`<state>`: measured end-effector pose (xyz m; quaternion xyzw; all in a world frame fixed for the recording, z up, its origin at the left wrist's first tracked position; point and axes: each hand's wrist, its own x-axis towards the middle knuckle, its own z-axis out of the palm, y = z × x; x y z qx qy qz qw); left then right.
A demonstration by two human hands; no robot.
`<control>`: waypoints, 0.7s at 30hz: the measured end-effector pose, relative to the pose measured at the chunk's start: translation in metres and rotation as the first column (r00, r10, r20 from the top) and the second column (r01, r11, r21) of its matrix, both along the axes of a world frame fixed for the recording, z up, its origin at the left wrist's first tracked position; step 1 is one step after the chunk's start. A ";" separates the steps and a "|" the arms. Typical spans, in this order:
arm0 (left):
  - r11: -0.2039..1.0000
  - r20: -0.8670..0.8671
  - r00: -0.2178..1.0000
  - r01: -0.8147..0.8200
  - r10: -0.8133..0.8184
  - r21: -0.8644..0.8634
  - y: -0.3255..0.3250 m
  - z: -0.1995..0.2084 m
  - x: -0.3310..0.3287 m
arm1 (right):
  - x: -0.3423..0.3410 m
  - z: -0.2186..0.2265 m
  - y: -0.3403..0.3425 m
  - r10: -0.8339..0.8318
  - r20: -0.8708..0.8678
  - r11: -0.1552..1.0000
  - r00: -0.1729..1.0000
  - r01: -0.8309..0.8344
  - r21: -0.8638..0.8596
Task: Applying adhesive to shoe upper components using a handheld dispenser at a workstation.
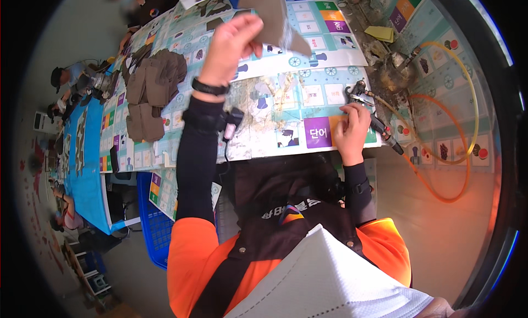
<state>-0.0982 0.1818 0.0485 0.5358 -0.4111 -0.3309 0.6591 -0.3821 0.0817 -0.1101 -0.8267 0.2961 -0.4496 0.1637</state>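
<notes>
My left hand (230, 43) is raised over the far part of the table, its fingers pinched at the edge of a flat brown cut piece (264, 14). The piece hangs to the right of the fingers, and its upper end runs out of view. My right hand (353, 130) rests low near the table's right edge, fingers loosely bent and apart, with nothing visible in them. Right beside it lies a spray gun (360, 91), its dark handle (380, 125) reaching toward the near right. Whether the fingers touch the gun, I cannot tell.
Stacked brown pieces (151, 87) lie on the left of the printed table cover (264, 139). A yellow hose (469, 81) and an orange hose (440, 198) loop at the right. A blue basket (151, 235) stands below left. Other people work at a blue table (91, 169).
</notes>
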 end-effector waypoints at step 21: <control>0.756 0.697 -0.312 -0.385 -0.646 0.529 -0.242 -0.064 0.217 | 0.014 0.004 -0.011 0.001 -0.058 0.999 0.998 0.002 0.055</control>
